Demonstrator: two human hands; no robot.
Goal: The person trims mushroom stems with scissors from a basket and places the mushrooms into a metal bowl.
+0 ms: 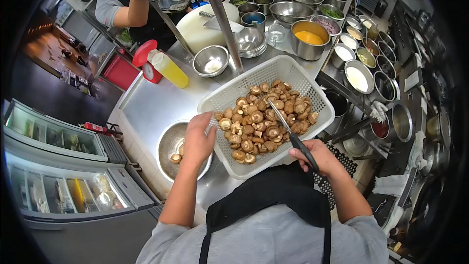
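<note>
My right hand (316, 156) grips a pair of scissors (303, 149) by the black handles. Their metal blades point away from me, over the brown mushrooms (266, 122) heaped in a white perforated plastic basket (217, 99). At the basket's left rim is my left hand (199, 137), fingers stretched forward and thumb apart; I see nothing held in it. Partly under that hand and wrist sits a metal bowl (165, 159) with a few mushrooms inside, on the steel table's left side.
Beyond the basket stand a yellow squeeze bottle (170, 70), a red scale (150, 66), a small metal bowl (211, 61), a cleaver (222, 22) on a round white board (191, 22), and a pot of orange liquid (310, 35). Another person (128, 12) stands across the table.
</note>
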